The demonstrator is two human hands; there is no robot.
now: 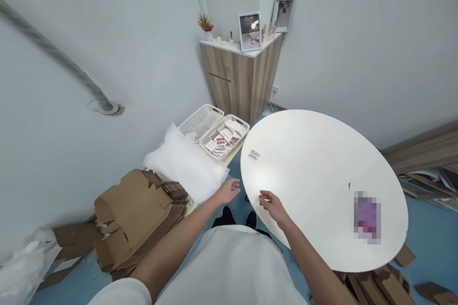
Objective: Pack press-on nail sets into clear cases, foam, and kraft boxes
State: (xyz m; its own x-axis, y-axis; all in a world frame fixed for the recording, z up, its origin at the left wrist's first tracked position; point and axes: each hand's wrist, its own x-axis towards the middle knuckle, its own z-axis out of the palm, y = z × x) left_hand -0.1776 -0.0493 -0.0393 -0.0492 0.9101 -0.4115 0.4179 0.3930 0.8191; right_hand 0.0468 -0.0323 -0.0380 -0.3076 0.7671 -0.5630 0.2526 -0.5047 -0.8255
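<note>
Hovering left hand (229, 191): fingers loosely bent and parted, near the corner of the white foam sheets (189, 164); contact cannot be told.
Right hand (272, 204): fingers slightly spread, by the near-left edge of the white round table (307, 200).
Nail card (254, 155): flat on the tabletop near its left edge, beyond the right hand.
White basket (236, 145): packed with more cards, behind the foam.
Flattened cardboard boxes (138, 219): stacked left of the foam.

"How's the light?"

"Soft, fairly even; pale glare washes the left of the smooth white oval tabletop (315, 162), and a spot flares on the white-edged rectangular picture frame (249, 32)."

"And clarity?"

"Mostly crisp, but coarse pixel blocks mask a purple-and-red item (368, 214), and wide-angle distortion leans the tall wood-grain cabinet (239, 78)."
</note>
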